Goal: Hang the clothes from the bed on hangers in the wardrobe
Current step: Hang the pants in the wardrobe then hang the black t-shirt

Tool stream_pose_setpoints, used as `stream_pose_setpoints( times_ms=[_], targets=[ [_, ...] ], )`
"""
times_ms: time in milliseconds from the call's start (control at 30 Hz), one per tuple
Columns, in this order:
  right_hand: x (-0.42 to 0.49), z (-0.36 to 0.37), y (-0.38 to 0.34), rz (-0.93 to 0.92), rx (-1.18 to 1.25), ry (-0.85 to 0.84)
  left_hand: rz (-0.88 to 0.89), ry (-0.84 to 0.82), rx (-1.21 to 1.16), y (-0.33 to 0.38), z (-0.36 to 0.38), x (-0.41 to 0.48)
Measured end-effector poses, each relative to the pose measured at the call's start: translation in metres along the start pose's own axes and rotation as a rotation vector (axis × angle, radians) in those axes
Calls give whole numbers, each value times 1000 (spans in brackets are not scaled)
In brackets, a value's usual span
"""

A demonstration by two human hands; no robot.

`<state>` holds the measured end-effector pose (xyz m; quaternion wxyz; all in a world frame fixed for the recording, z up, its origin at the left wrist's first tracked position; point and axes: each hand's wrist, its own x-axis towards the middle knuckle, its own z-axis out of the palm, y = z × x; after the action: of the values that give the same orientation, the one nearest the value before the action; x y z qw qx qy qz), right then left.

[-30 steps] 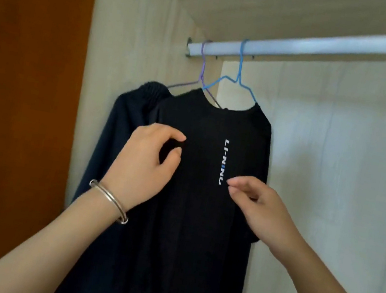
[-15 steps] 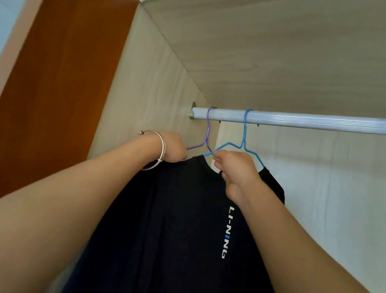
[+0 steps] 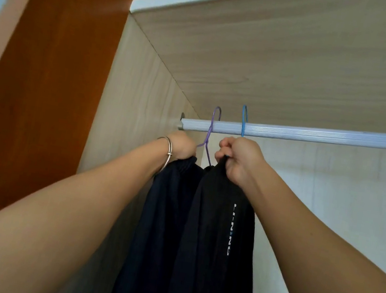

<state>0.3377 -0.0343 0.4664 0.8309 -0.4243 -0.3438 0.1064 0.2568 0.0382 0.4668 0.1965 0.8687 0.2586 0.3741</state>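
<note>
Right hand (image 3: 238, 160) is closed in a fist around the neck of the thin blue wire hanger (image 3: 243, 120), fingers also pinching the collar of the black T-shirt with white lettering down its front (image 3: 219, 240). Left hand (image 3: 183, 144) is closed on the ribbed top edge of the dark navy garment (image 3: 162, 218) at the shoulder of the thin purple wire hanger (image 3: 210, 134); whether the fingers also clamp the wire itself cannot be told. A silver metal bangle (image 3: 169, 154) sits on the left wrist. Both hooks pass over the ribbed white-grey wardrobe rail (image 3: 316, 135), purple hook to the left, blue hook just beside it on the right, the two apart. Both garments hang straight down from the rail, touching along their inner edges. They occupy the left end of the rail, near the bracket at the pale wood-grain side panel (image 3: 129, 110); the navy garment's left edge is close to that panel. To the right of the blue hook the rail runs bare to the frame edge. The pale wood shelf (image 3: 278, 58) lies close above the hooks. An orange-brown wooden door edge (image 3: 53, 72) stands left of the panel.
</note>
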Motion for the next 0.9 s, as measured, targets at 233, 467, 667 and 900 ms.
stream_pose_setpoints(
  times_ms=[233,467,667,900],
  targets=[
    [-34,-9,10,5,-83,-69,42,44,-45,-11,-5,-24],
    [-88,-40,35,169,-95,-189,-31,-6,-23,-25,8,-103],
    [-154,-67,78,355,-181,-428,-137,-27,32,-48,26,-184],
    [-254,-64,105,601,268,-651,-221,26,233,-71,3,-299]
  ],
)
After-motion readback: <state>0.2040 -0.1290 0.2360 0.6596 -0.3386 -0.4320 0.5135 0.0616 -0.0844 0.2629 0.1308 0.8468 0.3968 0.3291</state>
